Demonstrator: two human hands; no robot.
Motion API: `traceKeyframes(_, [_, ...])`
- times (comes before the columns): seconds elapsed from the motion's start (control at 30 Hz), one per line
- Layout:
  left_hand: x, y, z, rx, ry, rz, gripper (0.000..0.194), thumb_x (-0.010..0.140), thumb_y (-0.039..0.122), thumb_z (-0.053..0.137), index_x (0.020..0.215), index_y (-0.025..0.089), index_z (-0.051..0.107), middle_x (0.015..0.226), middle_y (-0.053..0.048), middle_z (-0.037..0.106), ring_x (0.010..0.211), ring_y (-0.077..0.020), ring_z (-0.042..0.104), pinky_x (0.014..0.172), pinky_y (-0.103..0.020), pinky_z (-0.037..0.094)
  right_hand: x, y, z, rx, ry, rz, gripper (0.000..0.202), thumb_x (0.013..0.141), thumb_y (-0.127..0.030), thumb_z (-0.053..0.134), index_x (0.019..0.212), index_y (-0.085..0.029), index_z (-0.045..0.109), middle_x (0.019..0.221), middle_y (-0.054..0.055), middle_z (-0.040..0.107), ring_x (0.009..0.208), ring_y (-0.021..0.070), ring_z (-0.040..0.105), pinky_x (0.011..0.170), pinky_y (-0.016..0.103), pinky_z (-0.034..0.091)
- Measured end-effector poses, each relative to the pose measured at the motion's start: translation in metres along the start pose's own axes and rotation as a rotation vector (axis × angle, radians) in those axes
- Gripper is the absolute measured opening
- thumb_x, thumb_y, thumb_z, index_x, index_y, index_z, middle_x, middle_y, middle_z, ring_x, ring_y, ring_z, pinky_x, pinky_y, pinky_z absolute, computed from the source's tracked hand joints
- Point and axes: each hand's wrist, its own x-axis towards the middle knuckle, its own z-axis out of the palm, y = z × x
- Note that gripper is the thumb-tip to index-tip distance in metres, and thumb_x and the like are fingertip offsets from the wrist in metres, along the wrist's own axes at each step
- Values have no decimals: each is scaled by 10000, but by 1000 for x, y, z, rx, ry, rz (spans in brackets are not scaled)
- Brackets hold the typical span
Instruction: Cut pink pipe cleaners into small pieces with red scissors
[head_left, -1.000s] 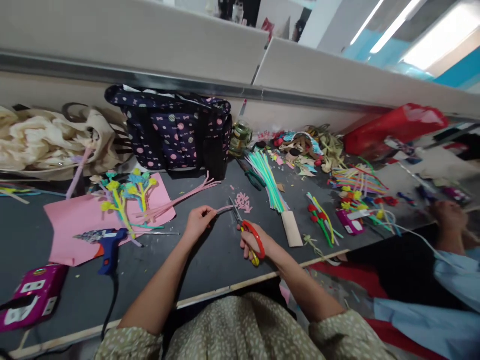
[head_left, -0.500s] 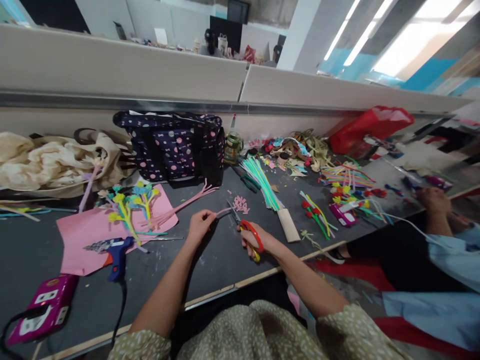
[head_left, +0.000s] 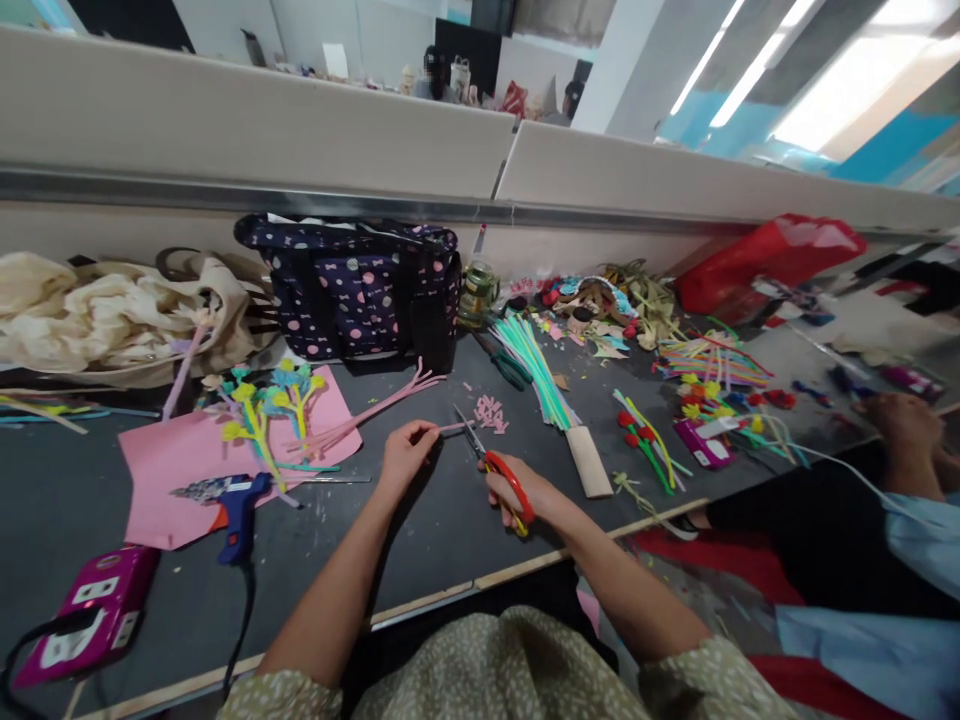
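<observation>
My left hand (head_left: 407, 457) pinches a thin pink pipe cleaner (head_left: 452, 428), whose free end points right. My right hand (head_left: 517, 492) is wrapped round the handles of a pair of scissors (head_left: 508, 478) in red and yellow. The blades lie across the pipe cleaner's end, though whether they touch it I cannot tell. Just beyond the blade tips is a small pile of cut pink pieces (head_left: 490, 413). To the left, a bunch of long pink pipe cleaners (head_left: 375, 405) rests partly on a pink sheet (head_left: 169, 490).
A blue glue gun (head_left: 240, 515) and a purple power strip (head_left: 112, 600) with cords lie at left. A dark patterned bag (head_left: 360, 300) stands behind. Green pipe cleaners (head_left: 536, 370) and pliers (head_left: 508, 365) lie beyond my right hand. Another person's hands (head_left: 904, 430) are at far right.
The whole view has shifted slightly, with the table things now a little farther right. Both hands keep their holds on the pipe cleaner and the scissors.
</observation>
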Motion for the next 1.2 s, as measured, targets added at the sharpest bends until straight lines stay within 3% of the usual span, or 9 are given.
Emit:
traceKeyframes(0.3, [-1, 1, 0, 102, 23, -19, 302, 717, 433, 637, 771, 139, 684, 644, -10, 603, 474, -95, 481, 428, -204, 383, 9, 25, -6, 206, 30, 25, 413, 809, -285, 453, 1211, -197, 417, 609, -56, 574, 337, 128, 564, 320, 194, 418])
traceKeyframes(0.43, [-3, 4, 3, 91, 47, -35, 363, 736, 451, 631, 926, 146, 685, 738, -30, 630, 550, -111, 507, 451, -203, 408, 7, 30, -13, 219, 22, -45, 274, 792, -294, 444, 1018, -154, 510, 517, -50, 544, 337, 141, 553, 327, 208, 415])
traceKeyframes(0.53, [-3, 3, 5, 135, 49, -4, 372, 752, 447, 636, 982, 158, 680, 793, -40, 637, 626, -123, 532, 502, -202, 430, 6, 30, -15, 129, 5, -52, 162, 801, -280, 434, 830, -158, 537, 453, -44, 505, 351, 139, 561, 339, 193, 409])
traceKeyframes(0.83, [-2, 4, 6, 232, 57, 39, 315, 811, 445, 594, 932, 172, 691, 835, -52, 663, 685, -142, 570, 578, -222, 438, 7, 16, -13, 39, -11, 42, 291, 793, -245, 470, 1079, -199, 498, 602, -52, 560, 321, 113, 530, 308, 189, 388])
traceKeyframes(0.97, [-2, 11, 6, 275, 71, 93, 285, 839, 432, 561, 874, 185, 700, 819, -48, 655, 713, -152, 577, 601, -225, 433, 5, 6, -15, 15, -44, 69, 273, 787, -255, 476, 1049, -186, 510, 520, -56, 511, 337, 137, 542, 297, 186, 376])
traceKeyframes(1.2, [2, 9, 4, 303, 84, 70, 264, 814, 420, 572, 768, 194, 701, 739, -33, 623, 668, -154, 554, 553, -224, 406, 3, 1, -16, 106, -28, 95, 260, 763, -243, 476, 1014, -186, 510, 586, -50, 530, 329, 105, 523, 298, 175, 377])
